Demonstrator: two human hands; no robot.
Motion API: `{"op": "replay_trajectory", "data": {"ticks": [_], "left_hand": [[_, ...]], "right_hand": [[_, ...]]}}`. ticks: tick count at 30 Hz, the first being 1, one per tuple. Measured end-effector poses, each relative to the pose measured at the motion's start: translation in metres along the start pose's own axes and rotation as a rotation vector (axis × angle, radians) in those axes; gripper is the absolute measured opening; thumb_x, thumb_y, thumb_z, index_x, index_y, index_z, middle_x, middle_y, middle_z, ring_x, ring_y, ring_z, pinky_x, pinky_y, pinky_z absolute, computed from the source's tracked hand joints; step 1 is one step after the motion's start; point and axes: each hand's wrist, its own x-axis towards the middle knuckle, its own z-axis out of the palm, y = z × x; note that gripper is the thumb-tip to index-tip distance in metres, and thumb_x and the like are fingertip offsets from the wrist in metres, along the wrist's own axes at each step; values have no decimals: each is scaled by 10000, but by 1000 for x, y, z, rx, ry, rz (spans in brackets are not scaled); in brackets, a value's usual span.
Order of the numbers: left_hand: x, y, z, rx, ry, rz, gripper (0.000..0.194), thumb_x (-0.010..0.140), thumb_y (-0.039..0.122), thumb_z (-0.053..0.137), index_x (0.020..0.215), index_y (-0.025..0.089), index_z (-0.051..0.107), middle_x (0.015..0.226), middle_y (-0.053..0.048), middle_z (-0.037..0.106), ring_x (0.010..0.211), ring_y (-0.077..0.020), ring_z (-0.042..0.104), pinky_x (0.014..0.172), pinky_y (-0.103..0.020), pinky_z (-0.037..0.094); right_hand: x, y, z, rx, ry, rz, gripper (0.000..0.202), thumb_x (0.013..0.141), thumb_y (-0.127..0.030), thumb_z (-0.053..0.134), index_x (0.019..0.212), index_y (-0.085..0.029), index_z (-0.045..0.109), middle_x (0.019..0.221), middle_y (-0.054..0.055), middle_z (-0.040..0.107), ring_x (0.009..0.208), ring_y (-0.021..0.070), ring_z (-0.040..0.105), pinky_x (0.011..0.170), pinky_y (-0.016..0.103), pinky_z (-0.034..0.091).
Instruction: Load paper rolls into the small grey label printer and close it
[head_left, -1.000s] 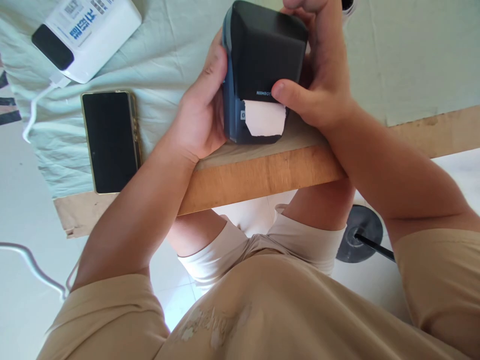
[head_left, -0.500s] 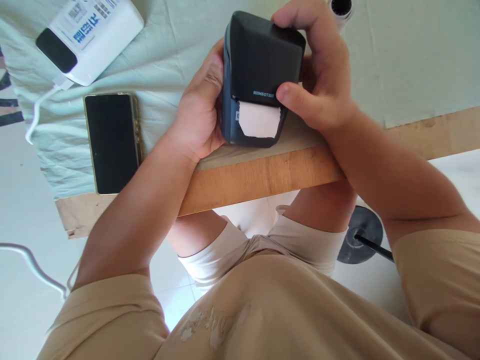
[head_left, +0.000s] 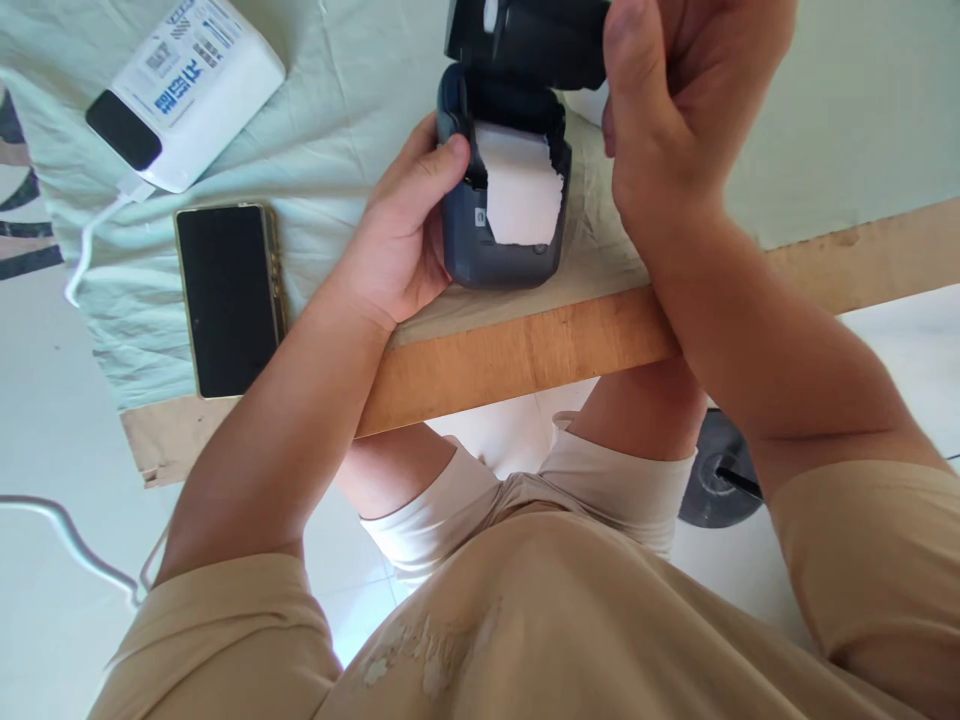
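A dark label printer (head_left: 504,266) stands near the table's front edge with its lid open. My left hand (head_left: 405,225) is wrapped round the printer's left side, the thumb resting on the rim. My right hand (head_left: 682,115) grips the right end of the raised black lid (head_left: 529,48), whose top runs out of view. From the opened compartment a strip of white label paper (head_left: 525,200) with a torn edge hangs over the front. Most of my right fingers are hidden behind the lid and hand.
To the left lie a phone (head_left: 229,300) with a dark screen and a white power bank-like box (head_left: 217,110) with a cable (head_left: 90,230). A pale green cloth (head_left: 337,90) covers the table. Its bare wooden edge (head_left: 517,360) faces me. A white object (head_left: 589,104) is partly hidden behind my right hand.
The printer's lid has swung up and away from me with my right hand, uncovering the inside and more paper. My left thumb has shifted onto the rim.
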Motion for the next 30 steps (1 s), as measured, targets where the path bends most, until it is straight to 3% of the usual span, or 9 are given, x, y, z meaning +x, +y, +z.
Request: {"op": "replay_trajectory", "data": {"ticks": [3,6,10,14,16,21,26,28,30], "left_hand": [[-3,-6,5,43,-13,30,76,1056,294,674,1112,284,724,1236,-18,850,1585,-346,589,1186,-448,625],[-3,-9,11,57,76,95,149,1103,299,554,1070,263,695,1237,-17,822,1517,-331,660,1126,-489,656],[6,-8,1,98,23,29,212,928,479,753,1021,312,662,1252,-43,832,1505,-403,651,1015,-472,691],[7,-4,-11,160,-36,-52,442,930,504,796,1330,357,677,1122,-52,845,1551,-445,580,1111,-506,634],[3,-4,-11,155,-37,-11,441,969,496,755,1383,369,670,1156,-47,839,1581,-446,536,1145,-513,607],[-2,-5,0,127,-4,-5,312,1016,488,679,1271,313,643,1229,-60,814,1530,-439,585,1092,-479,638],[-1,-2,5,85,46,-23,447,1081,497,510,1497,341,566,1197,-63,827,1531,-413,604,1115,-499,632],[-2,0,4,125,-6,-45,276,1078,404,555,1336,344,633,1151,-45,827,1505,-374,630,1141,-470,623],[-3,2,2,151,-33,-61,91,1084,361,588,1135,304,638,1167,-36,825,1484,-347,659,1132,-421,629]], "right_hand": [[0,-8,4,48,77,59,241,1002,-230,640,776,-159,599,757,-108,431,625,-11,563,656,164,476],[-3,-15,-5,-62,-44,64,344,1029,-291,631,721,-181,525,814,-68,589,854,88,706,837,286,585],[5,-30,-14,-460,-388,37,168,1005,-281,585,1015,-211,737,966,-74,761,905,135,749,962,354,628],[28,-56,3,-936,-857,207,475,901,-204,621,1346,-286,767,1270,-19,788,1280,387,777,1141,646,611],[38,-66,13,-1019,-957,262,466,886,-229,691,1335,-307,790,1302,7,777,1362,477,730,1123,734,597],[50,-70,20,-1033,-1072,234,476,871,-283,776,1343,-328,742,1157,14,751,1298,481,745,1052,779,609],[57,-71,9,-924,-1101,208,592,864,-226,718,1453,-267,674,1281,-17,735,1262,361,754,1191,674,584],[56,-70,1,-833,-1026,250,569,880,-286,673,1447,-263,712,1217,-62,737,1280,290,733,1065,435,646],[51,-64,-9,-452,-864,413,501,794,-253,709,1282,-207,812,993,-80,730,1271,249,728,764,138,554]]}}
